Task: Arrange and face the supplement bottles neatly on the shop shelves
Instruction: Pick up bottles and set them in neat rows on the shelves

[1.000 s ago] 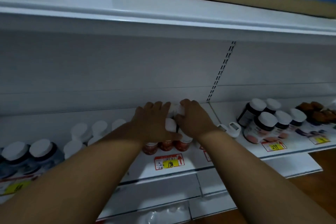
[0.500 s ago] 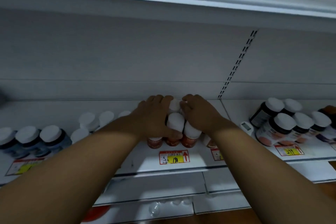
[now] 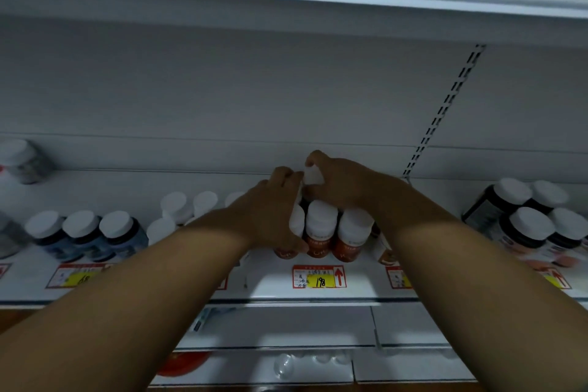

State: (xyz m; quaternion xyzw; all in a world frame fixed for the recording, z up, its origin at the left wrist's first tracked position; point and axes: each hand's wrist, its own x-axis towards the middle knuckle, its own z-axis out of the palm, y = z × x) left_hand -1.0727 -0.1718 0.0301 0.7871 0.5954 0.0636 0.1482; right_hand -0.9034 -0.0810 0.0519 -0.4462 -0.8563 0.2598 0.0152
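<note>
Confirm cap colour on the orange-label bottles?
White caps, clearest in the head view.

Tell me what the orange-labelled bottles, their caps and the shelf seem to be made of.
Orange-labelled bottles: likely plastic with a glossy printed label; the blur leaves this open. White caps: matte moulded plastic, uniformly white with rounded edges. Shelf: probably painted sheet metal, smooth white with a soft sheen and a folded front edge.
</note>
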